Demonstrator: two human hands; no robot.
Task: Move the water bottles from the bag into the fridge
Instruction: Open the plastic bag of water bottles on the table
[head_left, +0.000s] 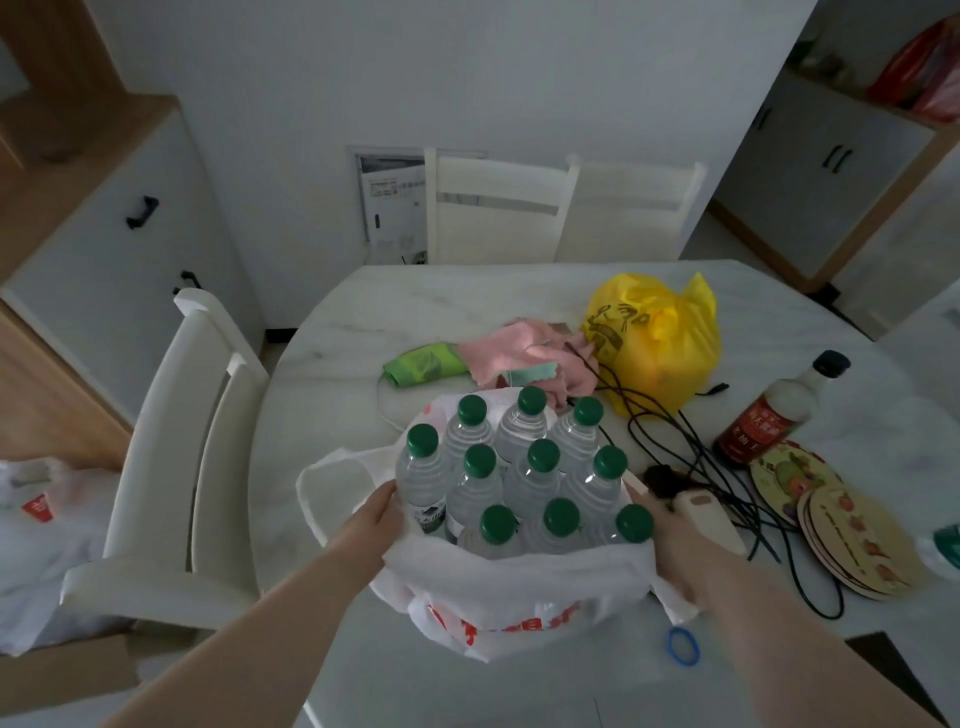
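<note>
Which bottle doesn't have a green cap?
The red-labelled bottle outside the bag, on the right. Its cap is black; the water bottles all have green ones.

bag (498, 587) mouth open, bottle caps (543, 454) reachable from above | right: cables (727, 501) close | behind: pink cloth (519, 353) adjacent

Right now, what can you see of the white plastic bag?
The white plastic bag is thin and crinkled, with red print on its front and loop handles. It stands on the pale table, mouth wide open, holding ten upright water bottles with green caps. The left hand touches its left rim and the right hand its right side; their grip is unclear.
</note>
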